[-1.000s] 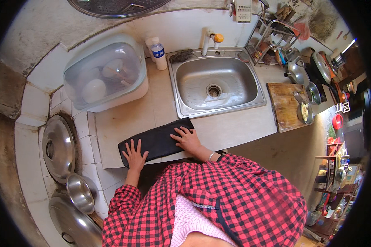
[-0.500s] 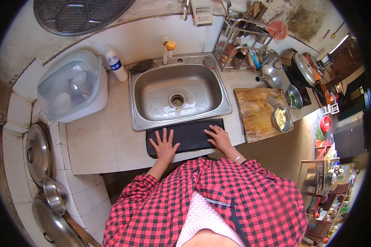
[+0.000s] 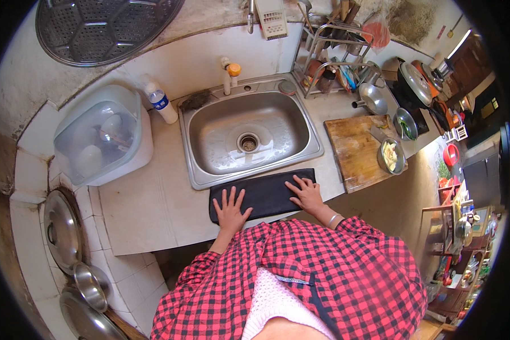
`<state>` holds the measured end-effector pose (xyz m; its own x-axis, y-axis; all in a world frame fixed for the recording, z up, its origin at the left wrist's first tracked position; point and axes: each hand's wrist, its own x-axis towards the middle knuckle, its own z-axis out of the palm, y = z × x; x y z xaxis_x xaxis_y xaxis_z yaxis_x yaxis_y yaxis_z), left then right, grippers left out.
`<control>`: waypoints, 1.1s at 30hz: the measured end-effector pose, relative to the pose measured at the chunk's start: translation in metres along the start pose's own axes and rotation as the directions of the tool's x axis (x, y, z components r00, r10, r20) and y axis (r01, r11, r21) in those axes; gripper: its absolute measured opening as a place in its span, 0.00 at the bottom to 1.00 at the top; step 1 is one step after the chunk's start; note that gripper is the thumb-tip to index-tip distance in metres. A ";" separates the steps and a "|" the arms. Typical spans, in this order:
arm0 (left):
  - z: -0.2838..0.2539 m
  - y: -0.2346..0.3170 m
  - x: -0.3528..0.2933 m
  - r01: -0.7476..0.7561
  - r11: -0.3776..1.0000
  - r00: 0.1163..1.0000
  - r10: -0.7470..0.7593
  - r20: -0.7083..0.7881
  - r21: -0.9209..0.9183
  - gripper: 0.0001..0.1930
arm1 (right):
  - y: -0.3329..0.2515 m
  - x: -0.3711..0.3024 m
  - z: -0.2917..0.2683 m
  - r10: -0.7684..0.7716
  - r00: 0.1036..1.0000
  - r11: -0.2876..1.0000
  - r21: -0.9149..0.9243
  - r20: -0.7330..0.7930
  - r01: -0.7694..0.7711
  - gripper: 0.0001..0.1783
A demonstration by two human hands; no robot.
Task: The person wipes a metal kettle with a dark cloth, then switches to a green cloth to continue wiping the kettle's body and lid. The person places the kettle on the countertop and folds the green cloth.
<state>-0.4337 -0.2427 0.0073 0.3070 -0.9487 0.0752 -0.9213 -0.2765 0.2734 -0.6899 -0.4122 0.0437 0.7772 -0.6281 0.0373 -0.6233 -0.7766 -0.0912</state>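
1. Labelling: a plastic bottle (image 3: 164,106) is standing left of the sink (image 3: 277,133), carrying a blue label (image 3: 160,101) with pale characters.
2. Workpiece: a flat, dark, rectangular cloth-like piece (image 3: 264,194) is lying on the pale countertop (image 3: 147,212), just beside the sink's front rim. Its surface is appearing matte and smooth.
3. Sink: the metal basin is showing a rounded rectangular form and wet, reflective patches.
4. Surroundings: a translucent plastic tub (image 3: 135,152) is sitting at the left; a stained wooden board (image 3: 350,150) is supporting a metal bowl (image 3: 399,165) at the right.
5. Left hand (image 3: 230,216): fingers are spreading wide apart, lying on the piece's left portion.
6. Right hand (image 3: 309,197): fingers are spreading apart, touching the piece's right end; a silver-coloured bracelet (image 3: 333,219) is encircling the wrist.
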 end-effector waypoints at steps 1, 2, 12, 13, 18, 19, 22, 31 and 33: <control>-0.009 -0.022 -0.008 0.003 1.000 1.000 -0.004 0.005 0.013 0.39 | -0.022 0.008 0.002 -0.009 1.000 1.000 -0.003 0.013 0.009 0.36; -0.018 -0.045 -0.018 0.018 1.000 1.000 -0.018 0.018 0.023 0.39 | -0.045 0.015 0.005 -0.036 0.999 0.999 0.020 -0.015 0.036 0.35; -0.107 -0.265 -0.131 0.244 0.948 0.956 -0.271 0.115 0.203 0.39 | -0.285 0.101 0.053 -0.287 0.957 0.948 0.127 -0.041 0.290 0.36; -0.114 -0.278 -0.139 0.261 0.942 0.949 -0.291 0.124 0.212 0.39 | -0.299 0.108 0.055 -0.308 0.951 0.945 0.120 0.008 0.305 0.36; -0.116 -0.307 -0.154 0.215 0.967 0.968 -0.229 0.099 0.140 0.35 | -0.324 0.115 0.060 -0.297 0.955 0.945 0.144 0.011 0.292 0.35; -0.111 -0.305 -0.152 0.251 0.960 0.962 -0.262 0.080 0.126 0.33 | -0.320 0.113 0.060 -0.283 0.959 0.952 0.132 0.030 0.276 0.35; -0.093 -0.285 -0.143 0.376 0.923 0.925 -0.379 0.019 0.086 0.28 | -0.303 0.103 0.057 -0.293 0.956 0.944 0.165 0.016 0.286 0.36; -0.035 -0.119 -0.066 0.320 0.934 0.946 -0.304 -0.116 0.162 0.27 | -0.127 0.058 0.034 -0.204 0.968 0.971 0.155 0.146 0.181 0.39; -0.019 -0.075 -0.039 0.244 0.961 0.958 -0.217 -0.189 0.128 0.27 | -0.078 0.046 0.030 -0.143 0.976 0.979 0.171 0.165 0.114 0.41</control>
<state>-0.3720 -0.1817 0.0017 0.5395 -0.8193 0.1940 -0.8415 -0.5166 0.1585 -0.6031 -0.3790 0.0231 0.8617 -0.4943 -0.1147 -0.5064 -0.8238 -0.2548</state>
